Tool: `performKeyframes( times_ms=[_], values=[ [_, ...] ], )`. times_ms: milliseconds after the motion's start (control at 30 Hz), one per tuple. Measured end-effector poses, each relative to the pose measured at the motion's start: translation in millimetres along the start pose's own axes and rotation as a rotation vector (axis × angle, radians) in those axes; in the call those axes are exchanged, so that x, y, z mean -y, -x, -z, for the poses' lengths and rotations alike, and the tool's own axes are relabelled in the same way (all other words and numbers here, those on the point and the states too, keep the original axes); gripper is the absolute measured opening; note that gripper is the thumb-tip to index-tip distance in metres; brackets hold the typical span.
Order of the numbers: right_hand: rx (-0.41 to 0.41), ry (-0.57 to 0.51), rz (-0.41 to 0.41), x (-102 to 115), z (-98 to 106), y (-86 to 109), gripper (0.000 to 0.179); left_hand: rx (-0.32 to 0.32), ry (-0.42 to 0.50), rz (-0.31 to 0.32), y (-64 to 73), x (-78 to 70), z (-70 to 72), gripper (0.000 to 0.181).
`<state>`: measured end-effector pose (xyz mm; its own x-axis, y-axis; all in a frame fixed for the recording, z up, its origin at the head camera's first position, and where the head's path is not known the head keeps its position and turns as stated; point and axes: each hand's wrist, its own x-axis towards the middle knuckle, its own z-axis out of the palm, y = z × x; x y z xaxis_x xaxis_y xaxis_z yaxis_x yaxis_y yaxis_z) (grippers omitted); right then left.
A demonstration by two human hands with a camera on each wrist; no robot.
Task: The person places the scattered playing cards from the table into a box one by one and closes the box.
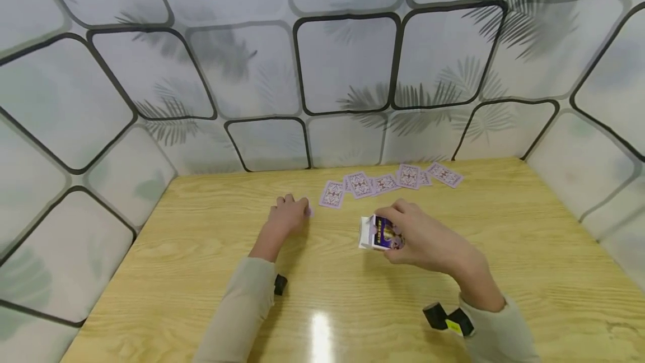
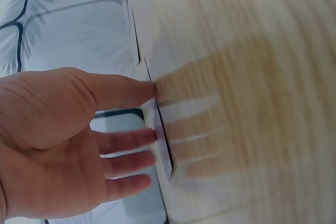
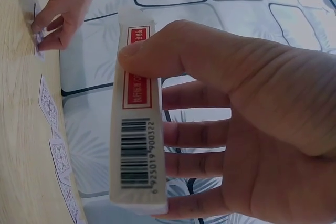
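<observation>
In the head view my left hand (image 1: pixel 288 215) is at a playing card (image 1: pixel 309 209) left of the other cards, mostly covering it. The left wrist view shows the thumb and fingers at the edges of this card (image 2: pixel 161 137), low at the wooden tabletop. My right hand (image 1: pixel 420 234) grips a card box (image 1: pixel 387 233) above the table, its white flap end (image 1: pixel 366 232) pointing left. In the right wrist view the thumb presses the box's narrow side (image 3: pixel 137 156), which bears a barcode and a red label; the fingers lie behind. The box's inside cannot be seen.
Several patterned playing cards (image 1: pixel 360 184) lie back side up in a loose, partly overlapping row along the back of the wooden table (image 1: pixel 201 273). Fabric-like walls (image 1: pixel 347 66) with dark line and leaf patterns rise behind and at both sides. Black blocks (image 1: pixel 447 319) sit at the wrists.
</observation>
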<state>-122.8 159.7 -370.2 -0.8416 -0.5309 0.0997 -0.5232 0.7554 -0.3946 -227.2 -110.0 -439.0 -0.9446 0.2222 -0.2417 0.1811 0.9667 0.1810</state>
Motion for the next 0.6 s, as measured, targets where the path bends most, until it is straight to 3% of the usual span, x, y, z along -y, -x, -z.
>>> performKeyframes(
  times_ms=[167, 433, 600],
  values=[
    [-0.003, 0.004, -0.011, 2.4, -0.1, 0.1, 0.062, 0.029, 0.020, -0.029, 8.2, 5.5, 2.9, 0.005],
    [0.017, 0.007, -0.021, 4.3, -2.6, -1.8, 0.063, 0.147, 0.179, 0.000, 18.4, 8.4, 1.2, 0.046],
    [0.020, 0.003, -0.013, 4.5, -6.6, -4.7, 0.062, 0.176, 0.243, -0.034, 25.9, -1.2, -4.8, 0.052]
  ],
)
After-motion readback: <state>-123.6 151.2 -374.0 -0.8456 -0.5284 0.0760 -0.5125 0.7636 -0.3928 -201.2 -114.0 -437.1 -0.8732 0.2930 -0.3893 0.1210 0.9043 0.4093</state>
